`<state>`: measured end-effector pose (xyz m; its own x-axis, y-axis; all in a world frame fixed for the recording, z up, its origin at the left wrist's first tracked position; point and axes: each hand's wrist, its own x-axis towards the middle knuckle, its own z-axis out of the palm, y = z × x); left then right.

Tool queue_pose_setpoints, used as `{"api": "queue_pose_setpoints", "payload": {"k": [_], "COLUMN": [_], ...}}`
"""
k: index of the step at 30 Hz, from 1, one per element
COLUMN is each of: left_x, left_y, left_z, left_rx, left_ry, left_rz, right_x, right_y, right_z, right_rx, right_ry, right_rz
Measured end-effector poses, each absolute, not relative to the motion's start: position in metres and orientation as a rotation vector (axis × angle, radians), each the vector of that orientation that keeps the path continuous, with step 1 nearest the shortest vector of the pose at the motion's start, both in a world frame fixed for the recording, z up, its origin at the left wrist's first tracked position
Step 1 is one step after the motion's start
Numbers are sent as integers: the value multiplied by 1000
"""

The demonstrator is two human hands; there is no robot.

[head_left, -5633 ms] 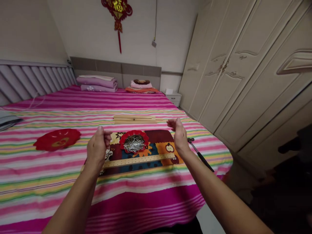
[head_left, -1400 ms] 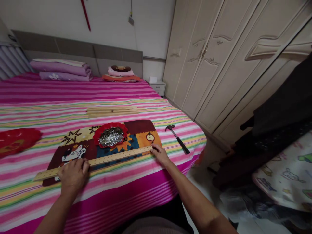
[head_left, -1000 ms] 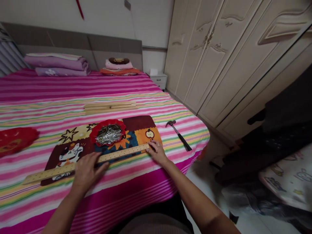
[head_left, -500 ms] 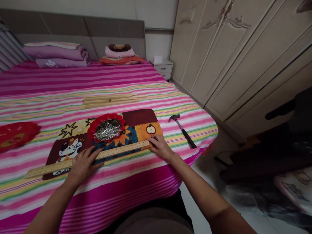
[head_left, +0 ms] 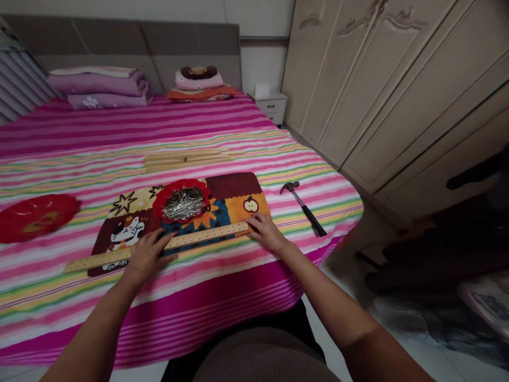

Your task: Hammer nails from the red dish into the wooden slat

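A long pale wooden strip (head_left: 207,234) with rows of small dark holes lies across the near part of a patterned mat (head_left: 234,184), its left end reaching past the mat's edge. My left hand (head_left: 146,255) grips the strip left of its middle, thumb on the near side and fingers over the far side. At the right end, my right hand (head_left: 267,232) pinches the strip between thumb and fingers. Just beyond the strip, a red scalloped dish (head_left: 158,204) holds many silvery nails (head_left: 183,206). A claw hammer (head_left: 304,208) with a black handle lies right of the mat.
Several more wooden strips (head_left: 178,161) lie together behind the mat on the striped bedspread (head_left: 99,135). Far left is another red dish (head_left: 59,204). Folded bedding (head_left: 99,87) rests by the headboard. A wardrobe (head_left: 358,95) stands to the right, beside a small nightstand (head_left: 274,106).
The view has shifted, so everything sits a little farther right and higher in the picture. Both hands keep their places on the strip.
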<state>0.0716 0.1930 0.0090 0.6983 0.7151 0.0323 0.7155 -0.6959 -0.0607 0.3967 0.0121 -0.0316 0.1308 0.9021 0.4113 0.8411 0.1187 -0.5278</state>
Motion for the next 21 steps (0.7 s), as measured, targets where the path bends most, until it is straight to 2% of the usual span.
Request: {"api": "queue_pose_setpoints", "payload": {"k": [14,21], "left_x": [75,68], "left_y": [189,195], "left_z": [6,-1], "left_rx": [-2843,-2909], "left_ry": [-1274,-1225], "left_rz": [-115,-193], "right_x": [389,376], "right_y": [14,-16], "right_z": [-29,-43], "right_rx": [-1754,-1876], "right_ry": [-1606,-1278], "right_rz": [68,-51]}}
